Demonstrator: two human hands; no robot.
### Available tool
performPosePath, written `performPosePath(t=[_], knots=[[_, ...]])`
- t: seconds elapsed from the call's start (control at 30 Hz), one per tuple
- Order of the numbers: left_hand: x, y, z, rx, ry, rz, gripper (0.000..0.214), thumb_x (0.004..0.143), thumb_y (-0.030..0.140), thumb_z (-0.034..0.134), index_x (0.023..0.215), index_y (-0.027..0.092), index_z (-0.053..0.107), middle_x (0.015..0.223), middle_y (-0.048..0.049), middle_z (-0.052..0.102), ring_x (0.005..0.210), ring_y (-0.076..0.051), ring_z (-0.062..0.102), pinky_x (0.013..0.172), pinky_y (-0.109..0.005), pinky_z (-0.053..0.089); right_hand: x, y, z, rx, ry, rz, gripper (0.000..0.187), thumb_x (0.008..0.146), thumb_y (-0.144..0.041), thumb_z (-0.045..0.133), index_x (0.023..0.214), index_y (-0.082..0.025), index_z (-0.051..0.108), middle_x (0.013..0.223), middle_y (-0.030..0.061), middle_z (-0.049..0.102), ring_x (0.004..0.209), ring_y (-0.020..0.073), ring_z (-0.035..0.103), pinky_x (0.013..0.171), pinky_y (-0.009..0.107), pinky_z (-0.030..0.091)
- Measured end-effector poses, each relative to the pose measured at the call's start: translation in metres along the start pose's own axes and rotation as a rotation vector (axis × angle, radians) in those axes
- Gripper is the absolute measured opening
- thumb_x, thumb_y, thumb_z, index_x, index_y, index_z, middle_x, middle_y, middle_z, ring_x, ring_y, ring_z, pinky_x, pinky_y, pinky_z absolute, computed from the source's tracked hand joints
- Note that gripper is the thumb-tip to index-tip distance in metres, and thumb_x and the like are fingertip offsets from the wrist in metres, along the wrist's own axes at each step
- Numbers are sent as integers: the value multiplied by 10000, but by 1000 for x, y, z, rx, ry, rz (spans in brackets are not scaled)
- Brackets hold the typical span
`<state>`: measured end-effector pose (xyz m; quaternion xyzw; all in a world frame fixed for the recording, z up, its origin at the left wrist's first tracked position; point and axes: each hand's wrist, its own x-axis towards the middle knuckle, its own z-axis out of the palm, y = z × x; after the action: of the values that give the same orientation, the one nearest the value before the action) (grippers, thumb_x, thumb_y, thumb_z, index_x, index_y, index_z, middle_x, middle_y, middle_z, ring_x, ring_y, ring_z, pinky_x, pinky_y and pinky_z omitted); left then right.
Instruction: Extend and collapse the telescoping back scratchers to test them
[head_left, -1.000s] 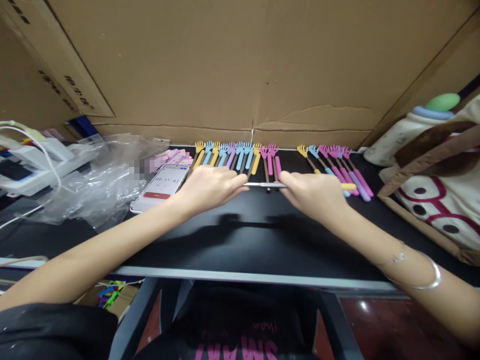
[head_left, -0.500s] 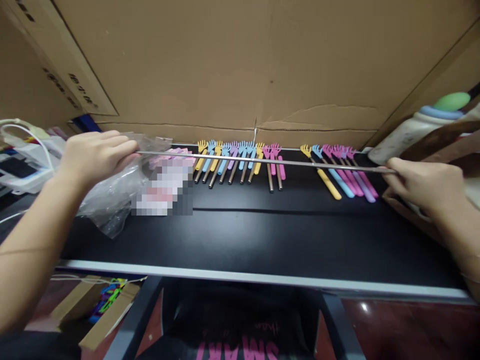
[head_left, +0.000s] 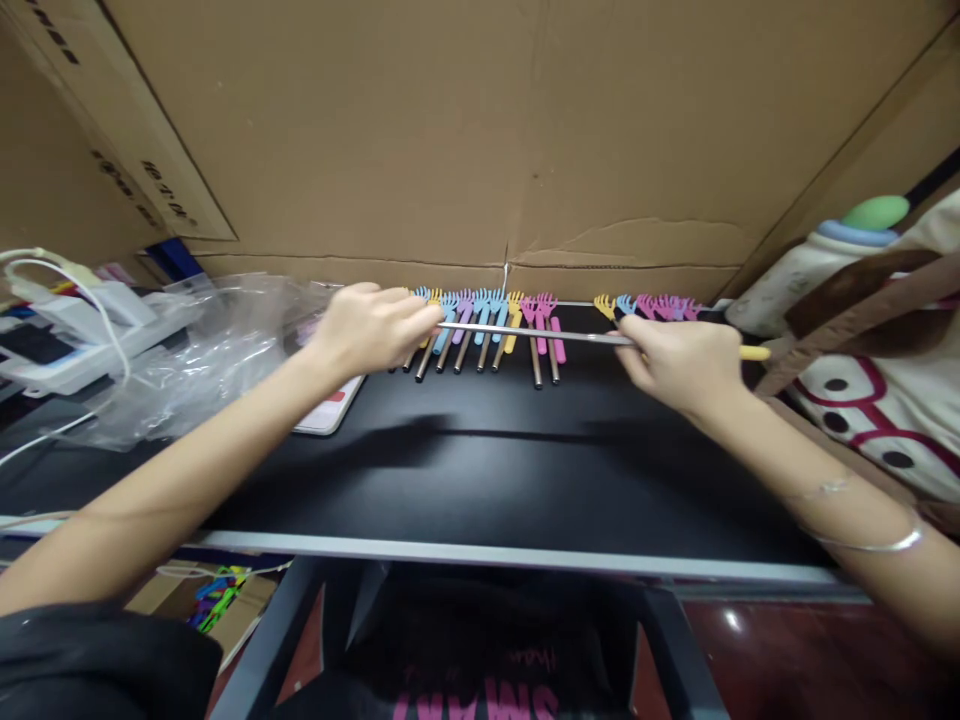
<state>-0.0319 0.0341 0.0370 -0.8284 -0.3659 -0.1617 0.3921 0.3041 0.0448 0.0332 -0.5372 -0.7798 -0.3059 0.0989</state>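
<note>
Across the desk I hold a telescopic back scratcher by its thin metal rod. My left hand is closed around its left end, hiding whatever is there. My right hand is closed around the right part, and a yellow handle tip sticks out beyond it. Behind the rod lies a row of back scratchers with blue, yellow, purple and pink claws; a pink one ends that row. A second group, with a yellow claw at its left, lies partly behind my right hand.
Crumpled clear plastic bags and a white power strip with cables lie at left. A phone-like flat item is under my left forearm. A white bottle and a patterned bag stand at right. Cardboard walls the back.
My hands have come closer together, and the visible rod between them is much shorter. A yellow handle tip now shows beyond my right hand.
</note>
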Motion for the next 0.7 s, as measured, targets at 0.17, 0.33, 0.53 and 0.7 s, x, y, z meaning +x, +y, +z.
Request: performPosePath(t=[0.17, 0.33, 0.53, 0.7], knots=[[33, 63, -10, -76, 68, 23, 307, 969, 278, 381, 769, 178, 591, 651, -25, 609, 597, -155, 565, 490, -293, 234, 2, -57, -24, 65, 15, -143, 324, 881, -312, 334, 807, -177, 620, 638, 53, 641, 484, 122, 453, 516, 268, 99], [30, 64, -6, -63, 92, 66, 323, 973, 315, 398, 751, 176, 588, 631, -15, 586, 586, -149, 544, 491, -286, 242, 0, -65, -29, 54, 15, -163, 363, 909, -332, 299, 786, -178, 603, 635, 46, 633, 478, 115, 435, 510, 264, 91], [-8, -13, -15, 105, -24, -65, 408, 964, 410, 349, 667, 202, 538, 586, -28, 521, 590, -154, 490, 484, -300, 197, -7, 13, -3, -106, -20, -14, 407, 896, -420, 304, 716, -177, 577, 627, 59, 614, 534, 122, 444, 496, 246, 124], [-78, -91, -36, 222, -155, -285, 456, 974, 363, 236, 585, 193, 404, 597, -40, 444, 666, -144, 505, 513, -336, 200, -32, 113, 21, -307, -124, 273, 370, 833, -471, 396, 614, -184, 476, 566, 83, 549, 537, 127, 422, 492, 257, 150]])
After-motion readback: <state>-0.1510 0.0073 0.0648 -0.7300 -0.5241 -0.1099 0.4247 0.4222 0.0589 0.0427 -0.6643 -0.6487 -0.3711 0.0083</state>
